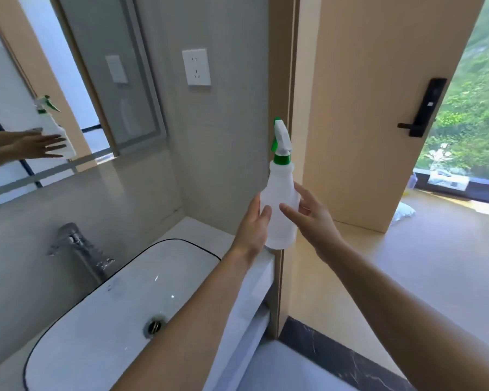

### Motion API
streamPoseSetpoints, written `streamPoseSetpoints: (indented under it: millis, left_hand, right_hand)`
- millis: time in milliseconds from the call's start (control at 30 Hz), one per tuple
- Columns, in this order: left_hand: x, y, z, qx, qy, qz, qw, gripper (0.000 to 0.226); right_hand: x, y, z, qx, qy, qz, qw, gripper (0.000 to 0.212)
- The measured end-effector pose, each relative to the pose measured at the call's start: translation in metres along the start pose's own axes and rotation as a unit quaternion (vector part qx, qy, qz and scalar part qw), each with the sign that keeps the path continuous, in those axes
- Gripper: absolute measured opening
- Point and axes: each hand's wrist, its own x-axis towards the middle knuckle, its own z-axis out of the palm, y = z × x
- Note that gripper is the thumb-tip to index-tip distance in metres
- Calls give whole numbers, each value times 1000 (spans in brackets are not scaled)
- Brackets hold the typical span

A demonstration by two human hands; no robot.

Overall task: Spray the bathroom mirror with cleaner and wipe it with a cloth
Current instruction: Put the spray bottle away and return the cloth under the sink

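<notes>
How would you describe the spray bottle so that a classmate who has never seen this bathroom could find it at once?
Start at the white sink and follow the counter to its far right corner beside the doorway. There a spray bottle stands upright between the left hand and the right hand. It alone has a translucent white body with a green collar and trigger.

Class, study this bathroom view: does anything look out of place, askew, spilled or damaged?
Nothing is spilled or damaged. One oddity: the spray bottle stands upright at the outer corner of the counter, next to the doorway. The left hand and right hand flank it with straight fingers. No cloth is in view.
</notes>
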Motion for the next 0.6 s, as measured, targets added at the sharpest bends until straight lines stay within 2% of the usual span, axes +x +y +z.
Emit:
streamPoseSetpoints:
  millis: [133,333,467,600]
  left_hand:
    - [-10,-36,25,4,-46,-29,999,41]
    - [-8,-83,56,20,-106,-54,993,43]
    - [-15,-117,73,21,-120,-64,990,43]
    - [-18,-163,84,14,-107,-100,989,50]
  right_hand:
    - [-27,43,-11,20,9,64,998,51]
    - [-57,94,-19,54,74,123,988,53]
    - [-78,129,-25,59,95,153,982,42]
    - [-96,173,-21,74,115,153,979,41]
